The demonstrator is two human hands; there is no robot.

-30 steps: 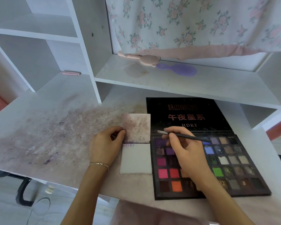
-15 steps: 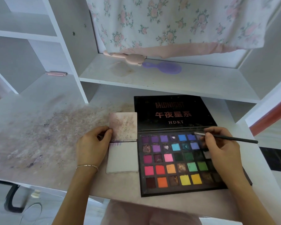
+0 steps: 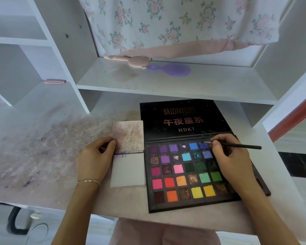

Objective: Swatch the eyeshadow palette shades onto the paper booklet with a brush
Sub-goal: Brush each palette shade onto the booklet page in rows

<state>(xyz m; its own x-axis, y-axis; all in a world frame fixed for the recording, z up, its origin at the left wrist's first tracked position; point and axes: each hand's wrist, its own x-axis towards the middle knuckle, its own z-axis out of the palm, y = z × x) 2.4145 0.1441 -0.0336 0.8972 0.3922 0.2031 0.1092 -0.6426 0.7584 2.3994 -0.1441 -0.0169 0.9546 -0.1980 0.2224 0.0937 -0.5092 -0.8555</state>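
Since the earlier frames, the right hand [image 3: 235,161] has moved from the palette's left columns to its upper right, fingers pinching the thin black brush [image 3: 237,145], bristles at a blue pan. The left hand [image 3: 94,158] remains on the paper booklet [image 3: 128,156], fingers gripping its smudged upper page. The eyeshadow palette [image 3: 184,172], matte black with square pans, lies open beside the booklet on the powder-stained white surface [image 3: 42,147].
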